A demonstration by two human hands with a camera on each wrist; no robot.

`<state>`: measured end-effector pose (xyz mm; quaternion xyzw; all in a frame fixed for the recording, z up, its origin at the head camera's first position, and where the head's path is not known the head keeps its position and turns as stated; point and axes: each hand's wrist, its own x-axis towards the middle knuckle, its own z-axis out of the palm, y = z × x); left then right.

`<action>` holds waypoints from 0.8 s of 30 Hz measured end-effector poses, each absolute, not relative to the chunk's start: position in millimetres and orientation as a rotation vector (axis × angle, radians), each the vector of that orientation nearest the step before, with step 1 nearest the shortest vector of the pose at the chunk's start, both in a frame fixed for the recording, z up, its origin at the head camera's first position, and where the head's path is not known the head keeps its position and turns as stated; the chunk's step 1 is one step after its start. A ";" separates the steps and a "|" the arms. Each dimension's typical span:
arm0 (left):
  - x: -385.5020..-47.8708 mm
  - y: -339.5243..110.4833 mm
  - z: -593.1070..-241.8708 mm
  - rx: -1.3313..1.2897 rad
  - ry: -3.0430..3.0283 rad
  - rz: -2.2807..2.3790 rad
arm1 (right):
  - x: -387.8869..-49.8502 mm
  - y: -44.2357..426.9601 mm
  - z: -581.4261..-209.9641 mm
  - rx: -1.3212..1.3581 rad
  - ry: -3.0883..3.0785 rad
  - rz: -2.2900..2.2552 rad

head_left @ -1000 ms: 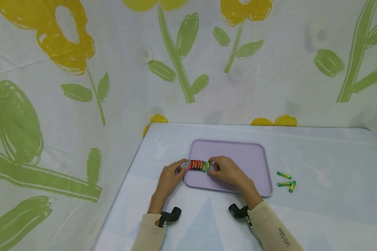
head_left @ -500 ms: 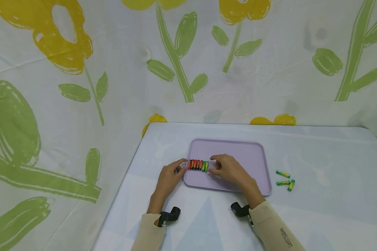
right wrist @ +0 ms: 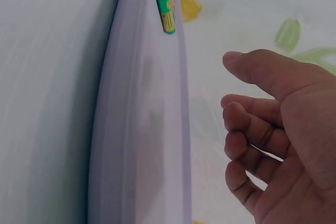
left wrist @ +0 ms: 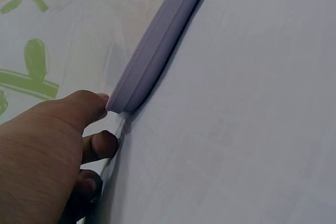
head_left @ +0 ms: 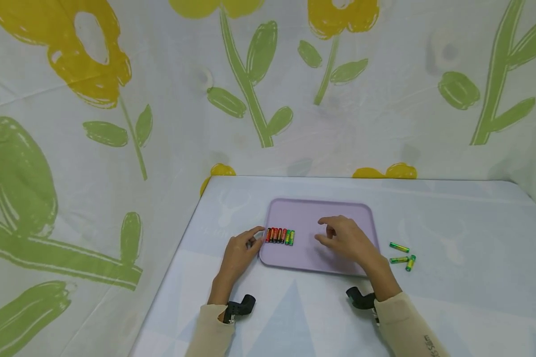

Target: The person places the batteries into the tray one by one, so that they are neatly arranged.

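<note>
A row of several red-and-black batteries (head_left: 276,235) and two green batteries (head_left: 290,238) lies side by side at the left of a lilac tray (head_left: 312,258). My left hand (head_left: 237,255) is at the tray's left rim. In the left wrist view its thumb touches the rim (left wrist: 136,85), with the other fingers bent loosely below. My right hand (head_left: 346,238) hovers over the tray's right half, thumb and index finger apart, holding nothing. The right wrist view shows its loosely bent fingers and the end green battery (right wrist: 166,14) of the row.
Right of the tray, three loose green batteries lie on the white table (head_left: 464,248): one (head_left: 399,247) is apart at the back, and two sit close together in front. A flower-printed curtain (head_left: 174,99) surrounds the table at the back and left.
My right hand has let go of the last green battery in the row, lifted off and moved right across the tray. The left hand stays at the rim.
</note>
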<state>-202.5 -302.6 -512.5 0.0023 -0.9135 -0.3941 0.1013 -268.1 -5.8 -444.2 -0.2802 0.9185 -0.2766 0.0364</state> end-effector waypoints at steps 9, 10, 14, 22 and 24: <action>-202.4 -303.6 -512.1 0.020 -2.709 -1.167 | -265.2 29.0 -441.1 -0.802 2.910 -0.833; -202.9 -303.8 -512.9 0.016 -2.706 -1.167 | -265.1 32.6 -441.2 -0.791 2.917 -0.835; -204.0 -304.2 -514.7 0.011 -2.694 -1.178 | -264.7 46.2 -441.0 -0.745 2.944 -0.817; -204.2 -305.4 -516.5 -0.008 -2.699 -1.167 | -260.5 73.0 -432.7 -0.614 2.969 -0.839; -204.3 -305.6 -515.7 -0.006 -2.694 -1.171 | -260.9 80.7 -430.7 -0.584 2.972 -0.847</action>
